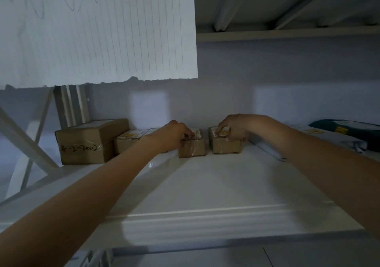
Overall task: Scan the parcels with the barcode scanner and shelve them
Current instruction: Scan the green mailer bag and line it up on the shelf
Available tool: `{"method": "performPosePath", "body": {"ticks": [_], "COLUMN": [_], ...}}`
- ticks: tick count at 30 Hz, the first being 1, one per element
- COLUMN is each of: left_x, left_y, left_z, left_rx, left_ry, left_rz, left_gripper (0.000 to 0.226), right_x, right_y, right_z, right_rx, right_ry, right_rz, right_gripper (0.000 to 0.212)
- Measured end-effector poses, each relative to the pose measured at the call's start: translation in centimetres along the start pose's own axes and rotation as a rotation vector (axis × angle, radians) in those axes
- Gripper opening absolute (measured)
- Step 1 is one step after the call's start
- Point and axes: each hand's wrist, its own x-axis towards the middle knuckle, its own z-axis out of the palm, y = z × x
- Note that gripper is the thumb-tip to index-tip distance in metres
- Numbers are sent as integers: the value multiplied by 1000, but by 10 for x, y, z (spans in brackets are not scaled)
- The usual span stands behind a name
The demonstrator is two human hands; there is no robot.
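Observation:
Two small cardboard parcels stand side by side at the back of the white shelf [205, 184]. My left hand [174, 135] grips the top of the left small parcel [192, 148], fingers curled over its label edge. My right hand [233, 128] holds the right small parcel [225, 146], fingers curled over its labelled top and side. Further left sit another small parcel [128, 143] and a larger taped brown box [88, 143] with handwriting on its front. No barcode scanner is in view.
A lined paper sheet [98, 30] hangs over the upper left. White and dark green soft mail bags [339, 135] lie at the shelf's right. Diagonal white frame struts [26, 143] stand at the left. Another shelf [287, 34] runs above.

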Motion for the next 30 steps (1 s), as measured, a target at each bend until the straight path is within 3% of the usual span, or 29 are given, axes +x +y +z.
{"method": "performPosePath", "body": {"ticks": [7, 13, 15, 18, 20, 22, 26, 30], "left_x": [-9, -18, -22, -36, -50, -58, -63, -65], "left_y": [7, 0, -25, -67, -78, -78, -77, -103], "left_z": [0, -16, -28, -41, -40, -33, -22, -11], "left_rx": [-28, -49, -4, 93, 225, 253, 274, 307], "left_ry": [38, 15, 67, -112, -292, -362, -274, -227], "left_rz": [0, 0, -101, -294, -347, -361, -394, -384], "left_gripper": [43, 27, 36, 51, 45, 46, 39, 35], "right_x": [-16, -13, -14, -7, 8, 28, 63, 75], "right_y": [18, -3, -18, -54, -88, -124, -178, -186], "right_z": [-8, -14, -22, -26, -21, -12, 9, 17], "right_rx": [126, -145, -139, 41, 141, 165, 27, -34], "right_ry": [-61, -119, -73, 93, 144, 145, 91, 76], "right_rz": [59, 49, 24, -48, -123, -197, -237, -225], "right_gripper": [47, 58, 60, 57, 57, 60, 66, 57]}}
